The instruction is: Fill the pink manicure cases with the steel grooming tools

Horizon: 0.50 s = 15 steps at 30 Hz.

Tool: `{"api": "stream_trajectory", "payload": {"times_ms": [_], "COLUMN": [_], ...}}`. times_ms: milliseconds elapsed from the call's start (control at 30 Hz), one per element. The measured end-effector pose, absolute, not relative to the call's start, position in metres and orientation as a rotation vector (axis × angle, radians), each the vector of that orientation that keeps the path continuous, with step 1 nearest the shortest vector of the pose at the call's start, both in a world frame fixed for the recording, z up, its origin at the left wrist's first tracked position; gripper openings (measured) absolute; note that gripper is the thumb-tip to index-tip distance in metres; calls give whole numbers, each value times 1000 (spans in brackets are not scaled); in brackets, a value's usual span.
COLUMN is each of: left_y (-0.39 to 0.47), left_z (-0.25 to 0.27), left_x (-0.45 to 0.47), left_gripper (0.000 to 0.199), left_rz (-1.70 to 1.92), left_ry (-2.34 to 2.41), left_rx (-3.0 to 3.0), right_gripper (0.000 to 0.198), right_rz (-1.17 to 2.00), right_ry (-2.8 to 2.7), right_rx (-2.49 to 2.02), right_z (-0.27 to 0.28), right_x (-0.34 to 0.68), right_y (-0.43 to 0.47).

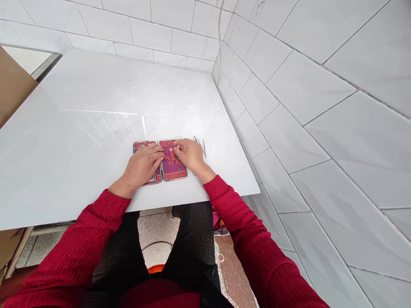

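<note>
An opened manicure case (174, 175) with a red and purple lining and a metal rim lies on the white table. My left hand (143, 164) rests across its left half, fingers together and pressing near the middle fold. It covers much of that half; a few metal tools show around it. My right hand (190, 155) is over the right half, thumb and fingers pinched by a red snap flap (171, 151). Whatever sits in that pinch is too small to make out. Just beyond the right hand lie thin metal manicure tools (204, 147), partly hidden by it.
The white table (96, 94) meets a tiled wall (308, 128) on the right and another at the back. A thin cable (220, 38) hangs in the corner. At the far left stands a brown cardboard box (14, 85). My legs are under the front edge.
</note>
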State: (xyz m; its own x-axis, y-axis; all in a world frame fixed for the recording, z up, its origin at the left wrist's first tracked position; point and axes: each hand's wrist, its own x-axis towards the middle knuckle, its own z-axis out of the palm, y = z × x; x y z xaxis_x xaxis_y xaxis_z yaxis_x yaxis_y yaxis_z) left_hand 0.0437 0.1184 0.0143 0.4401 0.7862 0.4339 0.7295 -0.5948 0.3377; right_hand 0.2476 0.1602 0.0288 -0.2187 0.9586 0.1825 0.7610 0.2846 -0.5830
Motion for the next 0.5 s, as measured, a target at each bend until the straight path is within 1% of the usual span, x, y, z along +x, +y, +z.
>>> {"api": "stream_trajectory", "payload": {"times_ms": [167,500], "left_y": [119,119], "left_z": [14,16], "left_x": [43,44], "left_gripper": [37,38], "left_rz": [869,836], "left_ry": [1365,1353], "left_rx": [2579,2589], "right_gripper": [23,26], "right_rz": [548,419], "right_ry": [-2036,-2133], "right_rx": [-1592,-1650], "right_z": [29,39], "right_x": [245,238], "right_y": [169,168]}}
